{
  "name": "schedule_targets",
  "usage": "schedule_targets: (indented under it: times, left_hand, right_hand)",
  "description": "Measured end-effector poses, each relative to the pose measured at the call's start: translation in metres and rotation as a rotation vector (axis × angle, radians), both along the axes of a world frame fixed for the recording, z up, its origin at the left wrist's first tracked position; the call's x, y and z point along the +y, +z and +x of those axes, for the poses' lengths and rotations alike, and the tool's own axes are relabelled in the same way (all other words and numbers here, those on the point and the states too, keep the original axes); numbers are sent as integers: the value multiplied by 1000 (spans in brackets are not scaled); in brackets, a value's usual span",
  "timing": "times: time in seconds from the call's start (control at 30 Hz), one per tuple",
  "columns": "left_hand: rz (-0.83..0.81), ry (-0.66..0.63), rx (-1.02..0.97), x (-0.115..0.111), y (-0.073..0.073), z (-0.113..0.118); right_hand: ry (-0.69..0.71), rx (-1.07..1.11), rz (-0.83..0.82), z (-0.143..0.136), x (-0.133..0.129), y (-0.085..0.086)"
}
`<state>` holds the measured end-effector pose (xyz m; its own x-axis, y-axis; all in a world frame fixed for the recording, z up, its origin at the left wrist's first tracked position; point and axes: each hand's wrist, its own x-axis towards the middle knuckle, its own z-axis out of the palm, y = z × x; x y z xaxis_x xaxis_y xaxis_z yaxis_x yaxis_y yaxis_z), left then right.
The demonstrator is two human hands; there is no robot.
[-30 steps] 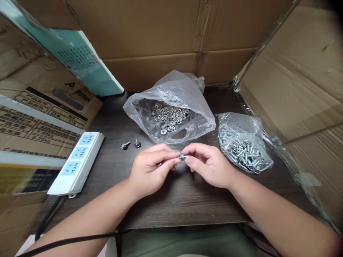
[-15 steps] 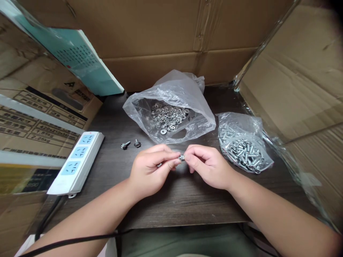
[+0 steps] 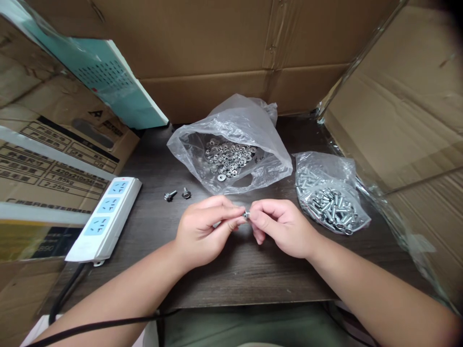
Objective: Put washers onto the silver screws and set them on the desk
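A small silver metal piece (image 3: 246, 215) shows between the fingertips of both hands, above the front middle of the table. My left hand (image 3: 209, 229) pinches it from the left with thumb and forefinger. From the right, my right hand (image 3: 280, 226) pinches at its other end; most of the piece is covered by fingers. Two bolts with dark washers, one lying (image 3: 170, 195) and one standing on its head (image 3: 186, 193), are left of the hands. Behind them an open plastic bag (image 3: 246, 115) holds many washers (image 3: 231, 156). On the right, another bag (image 3: 325, 166) holds silver bolts (image 3: 334, 207).
A white power strip (image 3: 121, 212) with blue sockets lies at the left of the dark table (image 3: 253, 284). Cardboard walls (image 3: 217, 48) enclose the back and sides. A teal booklet (image 3: 119, 91) leans at the back left. A black cable (image 3: 108, 324) crosses the left forearm.
The metal piece has turned slightly between the fingertips, and my right hand's lower fingers have shifted a little. The camera view has moved very slightly.
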<state>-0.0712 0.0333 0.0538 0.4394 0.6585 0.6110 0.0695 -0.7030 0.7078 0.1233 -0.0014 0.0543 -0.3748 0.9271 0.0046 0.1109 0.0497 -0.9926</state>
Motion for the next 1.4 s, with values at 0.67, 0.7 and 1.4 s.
schedule_targets:
  times: [0.67, 0.7, 1.4]
  left_hand:
    - [200, -36, 85, 1, -1, -3]
    - [191, -30, 80, 2, -1, -3]
    - [148, -14, 58, 1, 0, -2]
  right_hand:
    - [-7, 250, -266, -5, -1, -6]
    - [-23, 215, -255, -4, 0, -6]
    - [44, 327, -365, 1, 4, -5]
